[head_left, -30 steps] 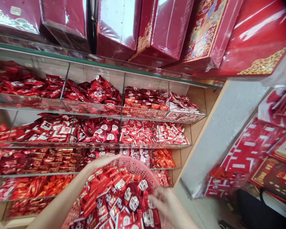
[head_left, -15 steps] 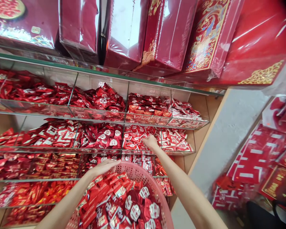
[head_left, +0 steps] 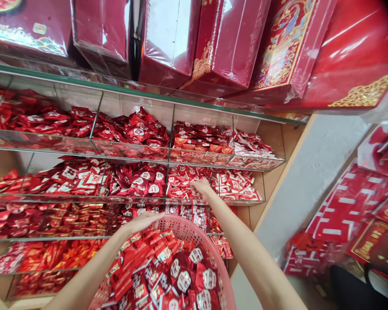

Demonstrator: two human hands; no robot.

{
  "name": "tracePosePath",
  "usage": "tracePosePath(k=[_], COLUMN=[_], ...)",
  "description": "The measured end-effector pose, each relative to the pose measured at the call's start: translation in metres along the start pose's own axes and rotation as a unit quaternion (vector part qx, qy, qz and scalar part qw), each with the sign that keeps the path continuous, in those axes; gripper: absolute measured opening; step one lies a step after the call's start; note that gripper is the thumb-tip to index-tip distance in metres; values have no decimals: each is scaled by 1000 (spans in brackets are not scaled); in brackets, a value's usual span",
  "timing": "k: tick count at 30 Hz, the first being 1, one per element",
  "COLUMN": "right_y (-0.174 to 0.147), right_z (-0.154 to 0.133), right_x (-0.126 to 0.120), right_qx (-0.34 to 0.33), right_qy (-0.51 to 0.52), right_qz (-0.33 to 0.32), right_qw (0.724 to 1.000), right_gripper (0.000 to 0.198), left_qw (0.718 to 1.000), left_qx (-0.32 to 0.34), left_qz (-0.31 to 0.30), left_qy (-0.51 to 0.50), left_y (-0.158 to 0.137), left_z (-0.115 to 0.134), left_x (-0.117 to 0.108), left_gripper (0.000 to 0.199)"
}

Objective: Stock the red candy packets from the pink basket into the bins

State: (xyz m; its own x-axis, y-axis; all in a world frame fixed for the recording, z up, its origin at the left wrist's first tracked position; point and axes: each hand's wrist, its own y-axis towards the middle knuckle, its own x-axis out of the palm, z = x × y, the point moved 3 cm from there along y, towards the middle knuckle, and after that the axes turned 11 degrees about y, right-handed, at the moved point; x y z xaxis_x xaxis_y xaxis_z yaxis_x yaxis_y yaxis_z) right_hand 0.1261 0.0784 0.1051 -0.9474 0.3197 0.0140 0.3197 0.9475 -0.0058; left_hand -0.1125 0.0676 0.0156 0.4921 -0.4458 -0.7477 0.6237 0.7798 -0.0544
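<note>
A pink perforated plastic basket (head_left: 224, 275) is in front of me, heaped with small red and dark-red wrapped packets (head_left: 181, 280). My left hand (head_left: 144, 221) grips its far-left rim, the thumb out of sight. In the second shelf row, my right hand (head_left: 200, 189) is curled closed over a bin of small red-and-white packets (head_left: 179, 181). Whatever is between those fingers is too small to make out. Directly left of that bin lie dark-red packets with round white labels (head_left: 145, 183); to its right is a bin of slim red-and-white packets (head_left: 237, 187).
Clear dividers and front lips split the shelves into bins of red packets (head_left: 129, 129). A glass shelf edge (head_left: 142, 92) runs above, carrying large plastic-wrapped red boxes (head_left: 229, 47). A grey wall (head_left: 278, 202) and hanging red-and-white goods (head_left: 339, 206) are on the right.
My right hand has shifted slightly left within the same bin, its fingers curled more tightly. My left hand stays on the basket rim. The view has tilted slightly.
</note>
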Motion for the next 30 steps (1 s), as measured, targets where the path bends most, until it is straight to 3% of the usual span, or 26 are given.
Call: tracePosePath(k=[9, 22, 30], right_y=[-23, -53, -119], right_z=[-14, -12, 4], right_x=[-16, -42, -46], right_qx=[-1, -1, 26], right_qy=[49, 58, 96], right_qz=[-10, -12, -113], right_qw=[999, 998, 989], right_gripper=[19, 18, 20], left_qw=[999, 999, 999], left_qx=[-27, -8, -33], left_qz=[-19, -31, -31], left_qy=[5, 1, -1], left_y=[-1, 4, 5], left_z=[15, 29, 24], left_x=[-1, 3, 0], left_gripper=[60, 59, 59])
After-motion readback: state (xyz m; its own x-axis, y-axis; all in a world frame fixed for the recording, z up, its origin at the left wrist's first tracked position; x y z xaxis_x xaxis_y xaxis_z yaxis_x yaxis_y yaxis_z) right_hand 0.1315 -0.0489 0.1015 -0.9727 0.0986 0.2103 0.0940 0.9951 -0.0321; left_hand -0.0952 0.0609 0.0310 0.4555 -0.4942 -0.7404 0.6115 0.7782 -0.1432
